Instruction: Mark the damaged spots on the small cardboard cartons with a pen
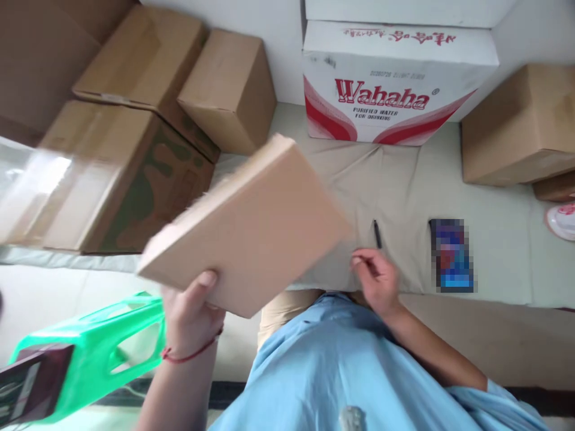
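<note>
My left hand (193, 308) grips a flat brown cardboard box (251, 233) by its lower left edge, with the thumb lying on its broad face. The box is tilted in the air over the near side of the cloth-covered table, and its outline is a little blurred. To the right of it, my right hand (380, 281) hovers near the table's front edge with its fingers curled in towards the thumb. Nothing shows between them. A black pen (377, 233) lies on the cloth just beyond that hand. A phone (453, 254) with its screen pixelated lies farther right.
Large cardboard cartons (121, 167) are stacked at the left, beside a smaller brown carton (229, 90). A white and red Wahaha water carton (386, 84) stands at the back. More brown cartons (516, 126) sit at the right. A green plastic stool (99, 353) is at the lower left.
</note>
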{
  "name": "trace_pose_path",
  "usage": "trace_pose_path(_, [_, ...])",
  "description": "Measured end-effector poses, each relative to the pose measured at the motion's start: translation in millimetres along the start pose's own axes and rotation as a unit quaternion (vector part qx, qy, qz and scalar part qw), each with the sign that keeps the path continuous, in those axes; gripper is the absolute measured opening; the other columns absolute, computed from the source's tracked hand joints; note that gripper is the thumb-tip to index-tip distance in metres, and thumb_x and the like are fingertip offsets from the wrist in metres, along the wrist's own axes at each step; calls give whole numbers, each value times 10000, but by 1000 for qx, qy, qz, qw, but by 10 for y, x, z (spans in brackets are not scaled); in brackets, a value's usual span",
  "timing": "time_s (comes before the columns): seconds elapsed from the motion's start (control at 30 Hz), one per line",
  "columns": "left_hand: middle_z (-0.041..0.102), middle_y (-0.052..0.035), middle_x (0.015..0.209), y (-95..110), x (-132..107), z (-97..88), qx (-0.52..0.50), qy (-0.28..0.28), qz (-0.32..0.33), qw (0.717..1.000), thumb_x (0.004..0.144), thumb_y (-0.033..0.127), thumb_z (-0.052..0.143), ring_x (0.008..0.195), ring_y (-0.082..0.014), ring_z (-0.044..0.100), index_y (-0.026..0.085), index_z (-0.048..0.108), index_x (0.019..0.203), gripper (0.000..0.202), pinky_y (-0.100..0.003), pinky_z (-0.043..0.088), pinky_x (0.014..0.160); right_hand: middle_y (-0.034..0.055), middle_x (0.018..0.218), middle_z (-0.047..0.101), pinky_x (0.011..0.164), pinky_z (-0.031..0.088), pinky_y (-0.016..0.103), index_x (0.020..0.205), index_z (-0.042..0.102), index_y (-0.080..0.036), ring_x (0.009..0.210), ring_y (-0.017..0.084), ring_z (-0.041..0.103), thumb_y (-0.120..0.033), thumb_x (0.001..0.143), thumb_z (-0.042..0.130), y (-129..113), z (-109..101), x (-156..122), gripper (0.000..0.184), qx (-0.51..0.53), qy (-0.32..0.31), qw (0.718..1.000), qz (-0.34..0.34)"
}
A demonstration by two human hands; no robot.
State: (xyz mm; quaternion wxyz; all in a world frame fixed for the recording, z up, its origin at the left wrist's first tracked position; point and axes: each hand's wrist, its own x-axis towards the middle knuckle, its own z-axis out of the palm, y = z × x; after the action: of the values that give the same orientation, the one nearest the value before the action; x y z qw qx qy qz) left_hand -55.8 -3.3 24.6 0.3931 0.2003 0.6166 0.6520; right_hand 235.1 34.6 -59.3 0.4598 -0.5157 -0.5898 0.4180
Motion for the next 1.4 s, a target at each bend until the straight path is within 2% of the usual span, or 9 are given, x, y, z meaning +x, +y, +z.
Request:
trace_pose_path(0.07, [815, -52, 1170, -70, -69, -9, 0, -7, -42, 999, 613, 487, 1012, 1181, -339, 763, 255, 683, 1361, 850, -401, 659, 1011, -4, 844, 738, 541, 442, 239, 1083, 757, -239, 587, 105, 552, -373, 1037, 693, -58, -150, 54, 156, 64, 89, 992, 60])
trace_pose_path(0.17, [799, -95, 1249, -155, -75, 102, 24, -86, -156, 984, 616, 553, 1029, 1220, -377, 755, 233, 667, 1389, 912, -408, 681, 963, 59, 1166, 775, 557, 459, 266, 1313, 746, -273, 675, 122, 587, -524, 1028, 669, -105, -358, 140, 387, 131, 79, 987, 58])
trace_pose_path(0.27, [760, -136, 1377, -257, -26, 292, 29, -166, -196, 966, 680, 653, 994, 1345, -397, 700, 219, 658, 1401, 907, -411, 662, 1021, 91, 1371, 746, 796, 606, 362, 1443, 719, -289, 1008, 228, 728, -615, 1018, 644, -119, -480, 174, 541, 84, 25, 995, 43])
trace_pose_path(0.4, [770, -116, 1361, -357, 67, 426, 20, -207, -183, 961, 824, 788, 833, 1414, -378, 656, 258, 690, 1391, 790, -419, 638, 1070, 79, 1432, 754, 1117, 583, 487, 1362, 782, -282, 1356, 326, 687, -647, 1035, 603, -141, -518, 159, 521, 102, 28, 992, 69])
trace_pose_path(0.57, [772, -93, 1368, -322, 138, 318, 11, -219, -212, 952, 834, 822, 787, 1386, -357, 668, 278, 689, 1436, 817, -413, 654, 994, 78, 1362, 803, 1120, 600, 495, 1314, 814, -275, 1298, 328, 745, -627, 951, 738, -150, -521, 185, 511, 177, 33, 974, 137])
trace_pose_path(0.67, [758, -137, 1413, -254, 88, 255, -37, -194, -219, 956, 851, 758, 808, 1388, -354, 674, 236, 700, 1422, 782, -414, 651, 982, 79, 1262, 839, 1070, 623, 500, 1204, 849, -260, 1219, 332, 781, -548, 834, 876, -87, -522, 257, 469, 169, 99, 967, 162])
trace_pose_path(0.93, [737, -176, 1478, -8, -179, 269, -46, -227, -130, 964, 893, 595, 853, 1414, -369, 682, 185, 802, 1331, 602, -451, 591, 1139, 62, 1025, 858, 861, 654, 434, 1022, 870, -224, 932, 266, 809, -493, 785, 889, 96, -617, 395, 359, 159, 225, 948, 159])
trace_pose_path(1.13, [694, -135, 1502, -52, -145, 252, 7, -263, -81, 961, 819, 694, 898, 1415, -339, 648, 271, 680, 1416, 763, -390, 619, 1056, 55, 1283, 826, 1116, 589, 467, 1236, 841, -292, 1214, 275, 771, -467, 939, 827, -1, -629, 194, 346, 110, 124, 983, 81])
trace_pose_path(1.4, [705, -62, 1405, -130, -131, 197, -23, -160, 7, 987, 619, 457, 1069, 1340, -303, 663, 336, 664, 1400, 888, -328, 620, 1029, 56, 1475, 744, 1202, 559, 540, 1348, 798, -363, 1409, 301, 685, -426, 994, 759, 2, -603, 113, 362, 74, -9, 997, -9])
